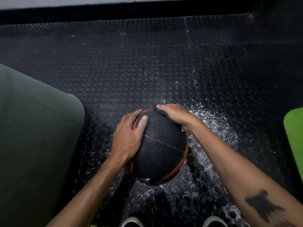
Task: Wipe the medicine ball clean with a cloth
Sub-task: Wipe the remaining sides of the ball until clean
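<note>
- The medicine ball [159, 145], black with red bands, sits on the studded black rubber floor [131, 71], roughly midway between a dark green mat [32, 128] at the left and a bright green mat [295, 131] at the right edge of the view.
- The left hand [127, 138] lies on the ball's left side, fingers spread and fairly straight, thumb resting up on the black panel; its grip is an open, flat hold that steadies the ball rather than curling round it.
- The right hand [177, 115] is on the far upper right of the ball, pressing a dark cloth [164, 114] against the surface; the cloth's folded edge shows just beneath the fingers. The fingers lie over the cloth and bend with the ball's curve, so this grip presses down on the cloth.
- White specks and wet-looking smears mark the floor to the right of the ball and in front of it.
- The toes of two shoes [132, 222] show at the bottom edge, one on each side below the ball.
- A dark mark shows on the right forearm.
</note>
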